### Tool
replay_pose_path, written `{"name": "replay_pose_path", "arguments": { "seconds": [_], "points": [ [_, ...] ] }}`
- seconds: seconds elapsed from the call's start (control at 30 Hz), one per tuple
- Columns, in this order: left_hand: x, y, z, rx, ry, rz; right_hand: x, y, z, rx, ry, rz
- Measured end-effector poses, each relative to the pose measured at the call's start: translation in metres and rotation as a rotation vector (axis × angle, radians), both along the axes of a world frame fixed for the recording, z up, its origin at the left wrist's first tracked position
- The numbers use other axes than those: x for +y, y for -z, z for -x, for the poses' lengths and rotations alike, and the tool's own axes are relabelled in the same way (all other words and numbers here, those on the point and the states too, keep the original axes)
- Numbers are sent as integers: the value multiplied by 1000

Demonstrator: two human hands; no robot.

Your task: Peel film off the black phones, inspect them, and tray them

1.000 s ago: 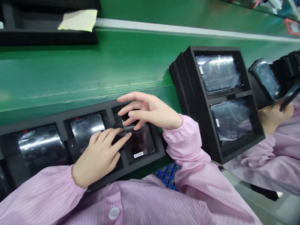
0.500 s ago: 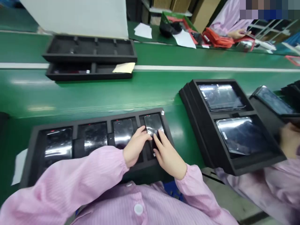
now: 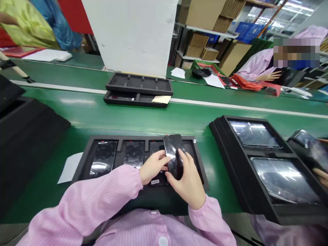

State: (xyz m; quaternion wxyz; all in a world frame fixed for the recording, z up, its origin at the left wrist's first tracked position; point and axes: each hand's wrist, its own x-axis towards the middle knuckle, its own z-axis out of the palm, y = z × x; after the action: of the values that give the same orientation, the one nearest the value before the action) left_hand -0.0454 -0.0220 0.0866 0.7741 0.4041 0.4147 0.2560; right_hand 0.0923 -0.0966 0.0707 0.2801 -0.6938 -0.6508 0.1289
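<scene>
A dark glossy phone (image 3: 172, 147) is held up over the right end of a black foam tray (image 3: 202, 167), tilted and clear of its slot. My right hand (image 3: 188, 179) grips its right and lower edges, thumb at the bottom. On the left edge, my left hand (image 3: 155, 165) has its fingers closed against the phone. Beneath my hands lies another phone (image 3: 156, 147) in its slot, a white label near its lower end. Further left in the tray sit a third phone (image 3: 134, 153) and one more phone (image 3: 104, 155), both screen up.
To the right stand stacked black trays (image 3: 225, 147) holding tablets (image 3: 284, 177); a co-worker's hand (image 3: 321, 176) is beside them. Two black trays (image 3: 139, 87) lie across the belt. Dark stacked trays (image 3: 28, 147) stand left, near a white paper (image 3: 70, 167).
The phone at the tray's right end has been lifted out of its slot and tilted, with both hands on it. The view has swung up and left.
</scene>
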Motion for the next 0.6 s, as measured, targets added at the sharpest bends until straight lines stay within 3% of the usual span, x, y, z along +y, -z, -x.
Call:
{"name": "replay_pose_path", "arguments": {
  "seconds": [0.1,0.17,0.23,0.3,0.37,0.5,0.6],
  "points": [
    [-4,-2,42,51,20,-43,7,-2,33,-15,-52,68],
    [-6,4,78,207,45,-158,10,0,47,-18,-44,126],
    [-10,14,117,526,-68,-419,10,5,56,-53,25,179],
    [-17,25,153,990,-194,-710,11,11,62,-103,108,217],
    [-26,36,177,1358,-202,-763,13,16,67,-145,153,236],
    [-38,49,185,1641,-53,-739,18,20,78,-239,196,274],
    [-37,53,178,1672,-78,-814,23,19,89,-330,218,334]
  ]
}}
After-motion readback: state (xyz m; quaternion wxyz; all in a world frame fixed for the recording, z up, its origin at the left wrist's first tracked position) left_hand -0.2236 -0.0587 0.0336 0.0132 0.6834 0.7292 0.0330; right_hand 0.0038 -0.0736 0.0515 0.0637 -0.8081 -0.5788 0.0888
